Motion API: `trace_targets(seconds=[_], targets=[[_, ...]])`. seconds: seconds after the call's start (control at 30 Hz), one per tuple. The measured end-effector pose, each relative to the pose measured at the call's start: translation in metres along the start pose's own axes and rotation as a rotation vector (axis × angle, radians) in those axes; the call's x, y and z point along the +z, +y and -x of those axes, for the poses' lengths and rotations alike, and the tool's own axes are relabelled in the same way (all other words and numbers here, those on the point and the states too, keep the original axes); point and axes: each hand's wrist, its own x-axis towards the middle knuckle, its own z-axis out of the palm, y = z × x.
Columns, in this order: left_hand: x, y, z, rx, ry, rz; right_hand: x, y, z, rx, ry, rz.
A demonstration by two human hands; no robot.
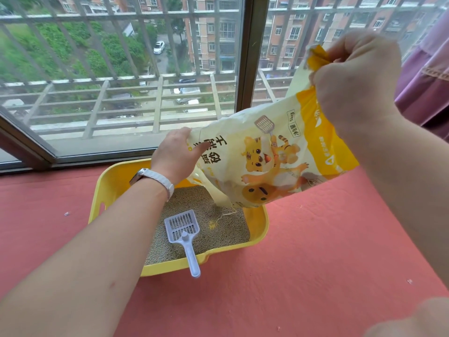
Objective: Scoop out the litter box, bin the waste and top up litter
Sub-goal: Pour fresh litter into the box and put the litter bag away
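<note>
Litter bag (269,156): yellow and cream, printed with cartoon tigers, held tilted at centre right of the frame, mouth lowest, over the litter box (107,188). Upper corner is clenched in the right hand (352,79); lower end is gripped by the left hand (175,154), thumb laid across the print. Litter box: yellow, lower centre, on a pink surface (315,251), filled with grey-beige litter (218,229). Scoop (182,229): pale, slotted, laid in the litter, handle resting over the near rim.
</note>
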Motion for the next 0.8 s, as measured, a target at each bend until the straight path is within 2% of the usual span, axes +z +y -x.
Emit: trace_targets(seconds=[0.27,0.43,0.53,0.63,0.8], targets=[[0.009,-0.012,0.003,0.017,0.032,0.122,0.002,0.0,-0.001,-0.004,-0.011,0.004],[0.015,-0.021,0.009,-0.206,-0.012,0.152,-0.001,0.001,-0.002,0.023,-0.007,-0.011],[0.016,-0.026,0.005,-0.267,-0.019,0.264,-0.004,0.006,-0.003,0.013,0.001,-0.014],[0.012,-0.024,-0.001,-0.259,0.041,0.362,-0.008,0.016,-0.008,0.025,0.046,-0.028],[0.008,-0.011,-0.001,-0.19,0.105,0.39,-0.02,0.029,-0.01,0.058,0.05,-0.039]])
